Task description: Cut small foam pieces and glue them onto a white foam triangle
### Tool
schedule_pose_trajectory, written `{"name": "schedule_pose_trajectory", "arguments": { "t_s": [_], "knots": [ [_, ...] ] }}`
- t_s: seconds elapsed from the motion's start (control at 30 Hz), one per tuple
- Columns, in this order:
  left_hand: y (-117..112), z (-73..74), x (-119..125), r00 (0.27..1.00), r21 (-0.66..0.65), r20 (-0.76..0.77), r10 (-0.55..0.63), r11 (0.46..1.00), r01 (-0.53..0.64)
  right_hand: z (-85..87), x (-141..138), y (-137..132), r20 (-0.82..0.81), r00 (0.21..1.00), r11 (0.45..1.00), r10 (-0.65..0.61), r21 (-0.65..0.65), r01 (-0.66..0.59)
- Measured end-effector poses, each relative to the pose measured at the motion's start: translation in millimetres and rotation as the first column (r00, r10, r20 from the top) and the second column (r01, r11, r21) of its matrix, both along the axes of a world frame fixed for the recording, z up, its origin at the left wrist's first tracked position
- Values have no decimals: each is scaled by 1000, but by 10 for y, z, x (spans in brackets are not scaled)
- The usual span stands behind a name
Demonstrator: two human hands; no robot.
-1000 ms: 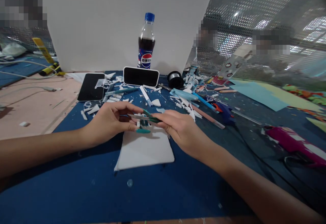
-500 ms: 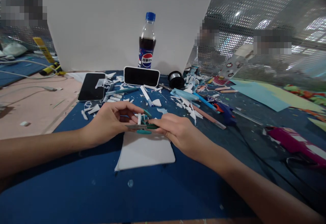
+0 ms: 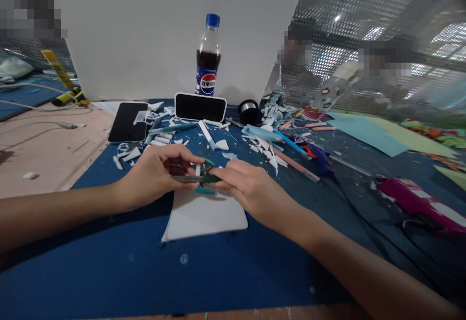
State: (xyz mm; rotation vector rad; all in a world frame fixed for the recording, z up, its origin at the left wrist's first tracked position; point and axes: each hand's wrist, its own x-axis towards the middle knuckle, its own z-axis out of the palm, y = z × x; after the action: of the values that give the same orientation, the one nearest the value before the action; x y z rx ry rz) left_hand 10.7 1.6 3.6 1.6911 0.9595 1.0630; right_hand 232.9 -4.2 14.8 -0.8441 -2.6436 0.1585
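Above a white rounded-corner pad (image 3: 206, 217), both of my hands meet at a small teal-and-white piece (image 3: 204, 190). It looks like round teal discs joined by white bits. My left hand (image 3: 155, 172) grips this piece between thumb and fingers, its other fingers curled behind. My right hand (image 3: 251, 184) pinches a thin grey metal tool with a dark green end (image 3: 186, 179), a flat blade that lies level across the piece and points left. Fingers partly hide where tool and piece meet, so I cannot tell whether they touch.
Behind stand a phone in a white case (image 3: 200, 108), a cola bottle (image 3: 208, 67) and a wire spool (image 3: 249, 112). A dark phone (image 3: 128, 122) lies left. White scraps (image 3: 273, 152), a blue glue gun (image 3: 320, 160) with its cable and a magenta tool (image 3: 418, 203) are on the right.
The view has shifted slightly, so everything sits a little further left. My hands keep the same hold, and the metal tool still lies across the piece.
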Motion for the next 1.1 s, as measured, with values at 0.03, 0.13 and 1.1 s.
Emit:
{"name": "schedule_pose_trajectory", "arguments": {
  "t_s": [0.03,0.13,1.1],
  "knots": [
    [-5,5,-1,1000,4,-3,2,1000,-2,-1,3,4,-8,1000,1000,3,-4,-3],
    [-7,12,-3,1000,12,2,7,1000,-8,4,21,23,-84,996,999,11,-30,-14],
    [-94,-99,21,902,772,-327,280,630,84,206,-149,-112,-310,872,537,-379,-841,-66]
  ]
}}
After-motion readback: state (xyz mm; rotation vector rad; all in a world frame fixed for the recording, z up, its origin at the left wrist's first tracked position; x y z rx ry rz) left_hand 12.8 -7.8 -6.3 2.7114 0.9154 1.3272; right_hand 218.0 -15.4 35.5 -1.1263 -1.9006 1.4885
